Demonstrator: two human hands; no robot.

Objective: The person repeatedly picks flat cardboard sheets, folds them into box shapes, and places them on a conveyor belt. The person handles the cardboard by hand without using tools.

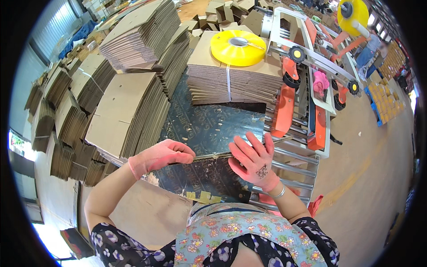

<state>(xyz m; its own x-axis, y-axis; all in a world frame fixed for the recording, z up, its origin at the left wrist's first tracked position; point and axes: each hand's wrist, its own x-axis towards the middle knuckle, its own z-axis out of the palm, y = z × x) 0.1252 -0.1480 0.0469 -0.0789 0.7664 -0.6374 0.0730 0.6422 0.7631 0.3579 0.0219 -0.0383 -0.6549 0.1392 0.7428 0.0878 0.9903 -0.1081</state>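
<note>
In the head view, my left hand [162, 155], in a pink glove, pinches the edge of a flat cardboard sheet [212, 157] that shows almost edge-on. My right hand [252, 161], also pink-gloved, has its fingers stretched up and apart, palm in view, at the sheet's right part. Whether it touches the sheet I cannot tell. Below the sheet lies a dark, scuffed tabletop board [200, 180]. Beyond it sits a strapped stack of flattened cartons [209, 84], with a big yellow tape roll [218, 49] on top.
More folded carton stacks [120, 107] stand at my left, some piled high [138, 35]. At right is a roller conveyor [296, 169] with an orange-armed taping machine [284, 111] carrying another yellow tape roll [351, 18]. A blue pallet [373, 107] and people are farther off.
</note>
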